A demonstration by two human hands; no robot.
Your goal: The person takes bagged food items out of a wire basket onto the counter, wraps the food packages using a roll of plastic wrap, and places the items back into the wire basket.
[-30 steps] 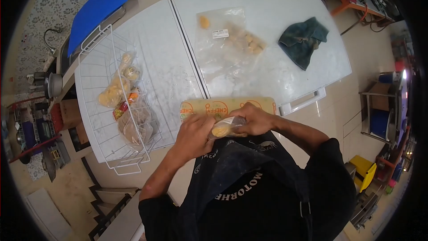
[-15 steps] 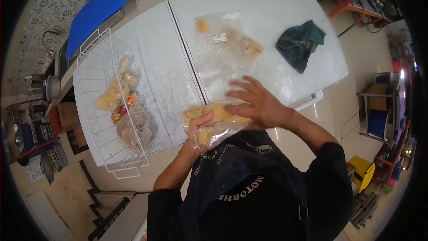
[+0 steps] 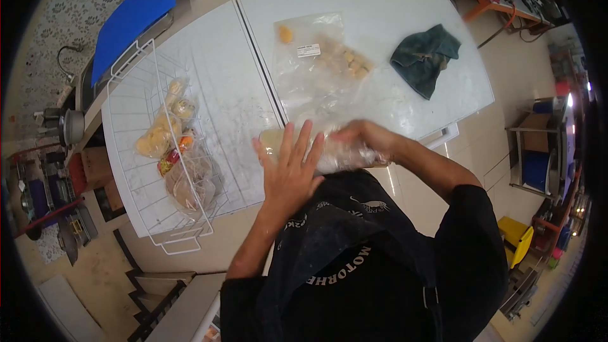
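Observation:
A clear plastic bag (image 3: 335, 158) with pale yellowish contents lies along the table's front edge, close against my apron. My left hand (image 3: 291, 168) rests on its left part, fingers stretched out and spread. At its right part, my right hand (image 3: 367, 139) has curled fingers on the plastic, somewhat blurred by motion. Just beyond my hands, a large flat clear bag (image 3: 310, 82) with a white label holds several yellowish pieces (image 3: 354, 64). The print on the smaller bag cannot be seen now.
On the left of the white tabletop (image 3: 221, 57) stands a white wire basket (image 3: 155, 57) with bagged food (image 3: 158, 136) inside. A crumpled dark green cloth (image 3: 425, 60) lies at the right. A blue board (image 3: 136, 25) stands beyond the basket.
My left hand has let go of the bag's left end and now lies spread on top. The bag has turned, its printed side out of sight. My right hand has curled onto it.

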